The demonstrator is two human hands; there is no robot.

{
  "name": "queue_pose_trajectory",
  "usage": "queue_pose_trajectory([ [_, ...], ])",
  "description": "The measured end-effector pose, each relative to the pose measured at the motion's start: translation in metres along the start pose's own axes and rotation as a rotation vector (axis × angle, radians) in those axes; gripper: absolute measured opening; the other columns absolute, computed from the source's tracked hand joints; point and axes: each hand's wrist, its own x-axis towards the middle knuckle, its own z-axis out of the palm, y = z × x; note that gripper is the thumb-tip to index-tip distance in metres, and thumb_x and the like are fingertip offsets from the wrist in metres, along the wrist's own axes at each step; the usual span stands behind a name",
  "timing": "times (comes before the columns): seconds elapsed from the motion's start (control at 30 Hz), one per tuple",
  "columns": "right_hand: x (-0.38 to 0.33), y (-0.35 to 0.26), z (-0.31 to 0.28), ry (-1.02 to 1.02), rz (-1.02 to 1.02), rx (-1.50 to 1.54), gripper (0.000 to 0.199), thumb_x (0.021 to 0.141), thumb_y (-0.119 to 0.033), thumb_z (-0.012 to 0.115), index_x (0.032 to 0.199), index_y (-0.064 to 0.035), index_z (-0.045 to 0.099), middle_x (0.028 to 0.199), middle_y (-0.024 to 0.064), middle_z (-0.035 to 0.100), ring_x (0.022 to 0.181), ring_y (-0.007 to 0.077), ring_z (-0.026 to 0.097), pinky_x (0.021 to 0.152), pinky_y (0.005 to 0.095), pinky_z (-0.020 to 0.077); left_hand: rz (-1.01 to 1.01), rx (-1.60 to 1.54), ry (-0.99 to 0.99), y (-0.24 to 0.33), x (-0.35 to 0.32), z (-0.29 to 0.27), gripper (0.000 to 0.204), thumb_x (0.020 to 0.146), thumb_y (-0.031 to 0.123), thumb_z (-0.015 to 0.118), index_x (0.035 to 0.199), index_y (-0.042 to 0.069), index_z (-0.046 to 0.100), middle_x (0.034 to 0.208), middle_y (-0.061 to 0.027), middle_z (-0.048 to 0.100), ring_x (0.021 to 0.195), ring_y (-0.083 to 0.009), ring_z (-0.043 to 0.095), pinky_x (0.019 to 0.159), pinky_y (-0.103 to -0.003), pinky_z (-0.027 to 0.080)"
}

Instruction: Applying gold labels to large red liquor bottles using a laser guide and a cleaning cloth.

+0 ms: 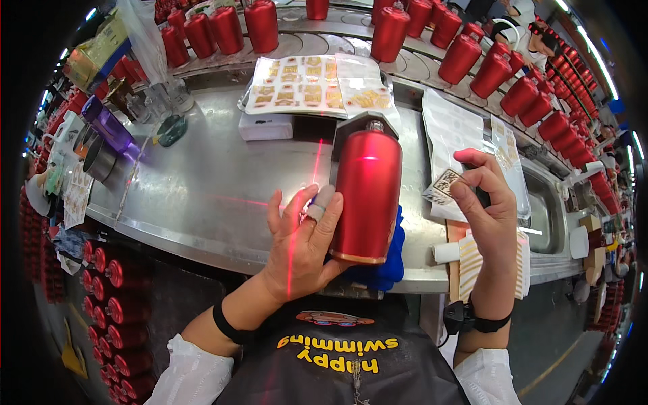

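A glossy red bottle [366,196] with a clear glass neck leans on a dark angular stand [339,133] in front of me. My left hand [297,246] is at its lower left, the index finger against its side and the thumb by its base; the other fingers stick out. A pale wrap [316,213] covers one fingertip. Off to the bottle's right, my right hand [489,206] pinches a small clear sticker [445,183] with a dark and gold pattern between thumb and index finger. Red laser lines cross my left hand and the bottle.
Sheets of gold stickers [297,84] lie on a white box [265,127] behind the bottle. White backing sheets [451,125] lie at right, near a sink [545,202]. A blue cloth [388,266] is under the bottle. Red bottles [389,34] line a conveyor; a purple bottle [108,125] stands left.
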Motion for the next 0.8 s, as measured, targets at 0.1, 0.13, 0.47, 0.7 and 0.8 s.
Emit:
queue_pose_trajectory([
  [0.1, -0.009, -0.010, 0.010, -0.025, 0.072, 0.087, 0.011, 0.085, -0.009, 0.071, 0.084, -0.0012, 0.065, 0.112, 0.0106, 0.059, 0.088, 0.0092, 0.055, 0.067, 0.0219, 0.0438, -0.060, -0.038, 0.003, 0.000, -0.006, 0.003, 0.081, 0.077, 0.044, 0.074, 0.139, 0.000, 0.045, 0.103, -0.0095, 0.065, 0.123, -0.0347, 0.042, 0.107, -0.060, 0.017],
  [0.13, -0.013, -0.011, 0.011, -0.018, 0.075, 0.091, 0.011, 0.085, -0.009, 0.071, 0.084, -0.0008, 0.065, 0.113, 0.0112, 0.059, 0.086, 0.0095, 0.055, 0.067, 0.0228, 0.0444, -0.078, -0.082, 0.079, 0.001, -0.007, 0.005, 0.072, 0.075, 0.042, 0.075, 0.132, 0.005, 0.053, 0.101, -0.0043, 0.066, 0.118, -0.0311, 0.045, 0.108, -0.057, 0.018],
  [0.47, -0.039, -0.007, 0.015, 0.073, 0.197, 0.192, 0.013, 0.085, -0.012, 0.073, 0.084, -0.0015, 0.065, 0.112, 0.0117, 0.059, 0.101, 0.0159, 0.055, 0.084, 0.0278, 0.0436, 0.507, -0.054, 0.185, 0.021, 0.016, 0.004, 0.019, 0.082, 0.020, 0.059, 0.101, 0.018, 0.063, 0.082, 0.0081, 0.062, 0.103, -0.0123, 0.050, 0.112, -0.047, 0.020],
  [0.7, -0.046, -0.008, 0.008, 0.068, 0.199, 0.173, 0.014, 0.085, -0.013, 0.073, 0.084, -0.0019, 0.064, 0.112, 0.0108, 0.060, 0.103, 0.0163, 0.055, 0.087, 0.0284, 0.0427, 0.618, 0.061, 0.013, 0.029, 0.024, 0.005, 0.012, 0.080, 0.020, 0.057, 0.090, 0.016, 0.063, 0.075, 0.0079, 0.058, 0.100, -0.0124, 0.053, 0.111, -0.048, 0.020],
  [0.8, -0.047, -0.006, 0.006, 0.070, 0.168, 0.123, 0.014, 0.085, -0.013, 0.072, 0.084, -0.0021, 0.064, 0.112, 0.0108, 0.060, 0.102, 0.0163, 0.055, 0.086, 0.0281, 0.0428, 0.325, -0.183, 0.201, 0.014, -0.006, -0.004, 0.042, 0.072, 0.004, 0.068, 0.112, 0.015, 0.066, 0.089, 0.0039, 0.070, 0.093, -0.0149, 0.053, 0.110, -0.047, 0.021],
])
